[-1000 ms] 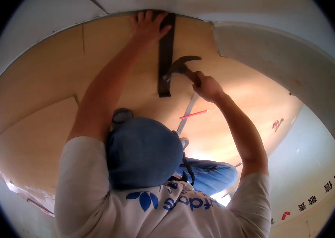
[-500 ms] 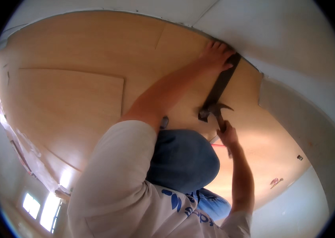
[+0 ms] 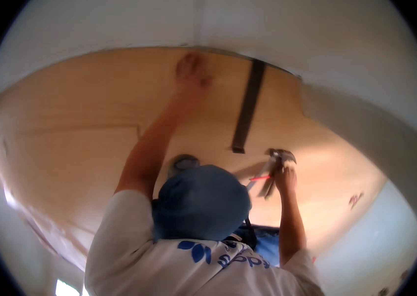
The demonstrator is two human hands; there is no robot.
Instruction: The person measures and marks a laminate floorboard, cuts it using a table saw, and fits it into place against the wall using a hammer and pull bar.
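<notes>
My left hand is over the light wood floor near the far wall, off the dark bar; motion smears its fingers. A long, flat dark metal bar with a bent near end, which looks like a flooring pull bar, lies on the boards, its far end at the wall. My right hand is wrapped round a claw hammer, held low over the floor, right of the bar's near end. Beside it are a thin red stick-like thing and a narrow grey piece, both too blurred to name.
My bent knee in blue trousers and a grey shoe are between my arms. A pale wall runs along the far edge, with a grey wall section at right. Small reddish scraps lie on the boards at right.
My left hand has let go of the pull bar and moved left. The hammer has come away from the bar's near end, to the right. The view has shifted.
</notes>
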